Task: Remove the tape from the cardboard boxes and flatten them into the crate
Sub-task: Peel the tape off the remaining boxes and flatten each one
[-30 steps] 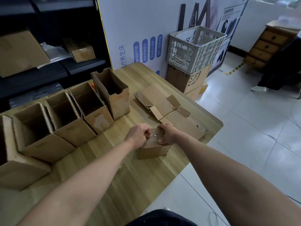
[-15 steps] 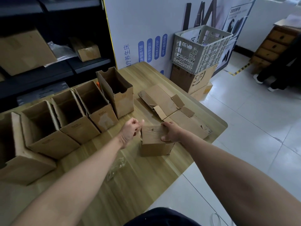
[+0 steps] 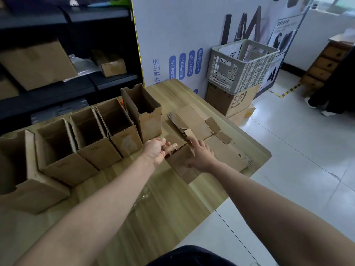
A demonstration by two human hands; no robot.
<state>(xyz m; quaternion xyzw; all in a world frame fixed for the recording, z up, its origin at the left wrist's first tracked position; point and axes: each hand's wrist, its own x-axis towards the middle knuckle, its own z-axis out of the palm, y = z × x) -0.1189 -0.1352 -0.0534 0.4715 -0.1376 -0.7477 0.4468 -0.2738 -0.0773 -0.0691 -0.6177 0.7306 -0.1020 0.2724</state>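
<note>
Cardboard, brown: the small box [image 3: 178,163] I am working on lies at centre frame on the wooden table [image 3: 163,217], close to its right edge. My right hand [image 3: 200,155] is spread flat with straight fingers pressing on the box's top, and it grips nothing. My left hand [image 3: 154,151] is curled at the box's left edge; I cannot tell whether it pinches tape or card. Flattened boxes [image 3: 194,120] lie just beyond, reaching the table's right edge. Five open boxes [image 3: 117,127] stand side by side from centre to the left edge of frame. Crumpled clear tape [image 3: 143,195] lies beside my left forearm. At upper right, the grey crate [image 3: 242,62] sits on a carton [image 3: 233,100] on the floor, past the table's far corner. Tiled floor [image 3: 288,169] opens to the right.
</note>
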